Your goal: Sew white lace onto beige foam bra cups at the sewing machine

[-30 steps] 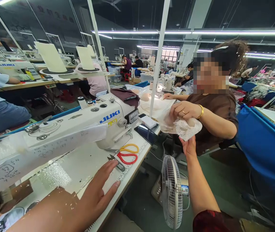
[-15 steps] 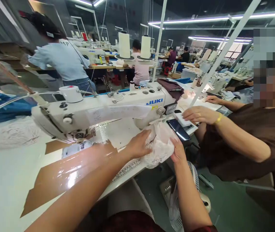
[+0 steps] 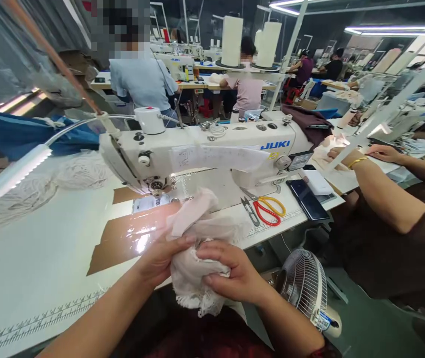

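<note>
A bunched piece of pale pinkish-white fabric with lace edging (image 3: 193, 278) is held at the front edge of the sewing table. My left hand (image 3: 162, 256) is closed on its left side, thumb on top. On its right side my right hand (image 3: 231, 268) grips the cloth, fingers curled over a fold. One end of the fabric stands up toward the JUKI sewing machine (image 3: 220, 151), whose needle area (image 3: 156, 191) lies up and left of my hands. Right of the cloth lie scissors with red and yellow handles (image 3: 270, 210) and dark thread snips (image 3: 250, 211).
A dark phone (image 3: 307, 199) and a white box (image 3: 317, 182) lie at the table's right end. Below stands a fan (image 3: 304, 278). White fabric strips (image 3: 81, 171) are heaped at left, near a lamp (image 3: 20, 171). A co-worker's hand (image 3: 341, 156) touches pale cloth at right.
Both hands have brought the fabric left and toward me from the table's right end, uncovering the scissors and snips. The co-worker's hand has left the white box. The view has shifted left.
</note>
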`<control>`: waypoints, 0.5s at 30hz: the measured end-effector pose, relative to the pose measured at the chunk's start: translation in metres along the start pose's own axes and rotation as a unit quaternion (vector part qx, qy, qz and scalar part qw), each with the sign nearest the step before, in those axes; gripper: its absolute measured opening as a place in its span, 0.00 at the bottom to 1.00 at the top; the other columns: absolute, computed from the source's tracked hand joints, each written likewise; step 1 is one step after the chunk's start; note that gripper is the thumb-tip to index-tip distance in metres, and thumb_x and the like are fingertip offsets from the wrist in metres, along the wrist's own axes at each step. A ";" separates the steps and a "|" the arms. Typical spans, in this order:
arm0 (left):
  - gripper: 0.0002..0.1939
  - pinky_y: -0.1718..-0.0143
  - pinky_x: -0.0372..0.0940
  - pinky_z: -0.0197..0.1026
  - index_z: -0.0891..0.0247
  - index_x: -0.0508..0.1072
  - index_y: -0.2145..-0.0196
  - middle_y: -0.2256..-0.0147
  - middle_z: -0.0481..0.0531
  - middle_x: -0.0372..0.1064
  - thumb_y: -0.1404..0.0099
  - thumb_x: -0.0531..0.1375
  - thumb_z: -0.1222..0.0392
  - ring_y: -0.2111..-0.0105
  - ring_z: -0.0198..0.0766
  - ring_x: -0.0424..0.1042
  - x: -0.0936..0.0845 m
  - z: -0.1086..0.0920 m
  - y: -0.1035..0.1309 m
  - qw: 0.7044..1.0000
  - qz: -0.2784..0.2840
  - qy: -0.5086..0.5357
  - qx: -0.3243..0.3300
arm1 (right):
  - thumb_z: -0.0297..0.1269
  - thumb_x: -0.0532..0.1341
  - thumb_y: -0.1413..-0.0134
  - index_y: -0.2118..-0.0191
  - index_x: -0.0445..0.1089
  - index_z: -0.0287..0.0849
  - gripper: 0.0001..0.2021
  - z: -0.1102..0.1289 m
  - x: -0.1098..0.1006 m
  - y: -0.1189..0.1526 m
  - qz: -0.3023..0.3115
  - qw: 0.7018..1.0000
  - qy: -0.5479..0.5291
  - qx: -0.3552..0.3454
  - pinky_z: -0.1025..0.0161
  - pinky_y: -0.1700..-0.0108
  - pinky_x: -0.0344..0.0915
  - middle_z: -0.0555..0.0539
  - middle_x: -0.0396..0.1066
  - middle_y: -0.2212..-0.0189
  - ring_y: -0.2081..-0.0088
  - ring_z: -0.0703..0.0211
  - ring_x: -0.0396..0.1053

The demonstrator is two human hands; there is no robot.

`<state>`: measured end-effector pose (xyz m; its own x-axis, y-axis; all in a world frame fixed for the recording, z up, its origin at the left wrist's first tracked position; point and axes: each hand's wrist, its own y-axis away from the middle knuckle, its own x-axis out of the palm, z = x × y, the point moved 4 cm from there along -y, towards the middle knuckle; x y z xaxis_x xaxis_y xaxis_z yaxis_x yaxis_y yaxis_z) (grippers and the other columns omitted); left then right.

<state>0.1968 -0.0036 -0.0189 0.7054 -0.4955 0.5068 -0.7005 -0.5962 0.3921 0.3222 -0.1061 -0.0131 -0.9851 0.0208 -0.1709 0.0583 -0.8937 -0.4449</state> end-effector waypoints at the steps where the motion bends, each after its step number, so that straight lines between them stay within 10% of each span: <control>1: 0.27 0.65 0.74 0.40 0.66 0.76 0.53 0.62 0.57 0.79 0.51 0.73 0.59 0.66 0.46 0.78 -0.008 -0.001 0.008 1.000 -0.025 0.005 0.019 | 0.37 0.64 0.45 0.44 0.70 0.46 0.21 0.000 0.006 -0.002 0.025 1.000 -0.002 -0.013 0.58 0.42 0.63 0.43 0.72 0.47 0.46 0.56 0.69; 10: 0.29 0.63 0.75 0.41 0.62 0.74 0.50 0.60 0.56 0.79 0.50 0.73 0.60 0.64 0.47 0.79 -0.077 -0.010 0.079 0.968 -0.213 0.037 0.129 | 0.40 0.63 0.41 0.37 0.61 0.50 0.26 -0.004 0.030 -0.020 0.234 0.971 0.021 -0.039 0.57 0.42 0.64 0.42 0.64 0.40 0.40 0.54 0.63; 15: 0.24 0.67 0.74 0.39 0.68 0.78 0.58 0.67 0.58 0.79 0.53 0.74 0.58 0.69 0.46 0.78 -0.127 -0.068 0.127 0.948 -0.263 -0.051 0.170 | 0.38 0.59 0.38 0.43 0.66 0.53 0.18 -0.024 -0.060 -0.010 -0.001 0.931 0.366 -0.016 0.47 0.46 0.67 0.43 0.70 0.46 0.46 0.46 0.69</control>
<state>0.0112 0.0266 0.0184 0.9667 -0.1211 0.2253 -0.1854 -0.9386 0.2908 0.3843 -0.0880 -0.0199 -0.6121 0.3329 -0.7173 0.0728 -0.8795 -0.4704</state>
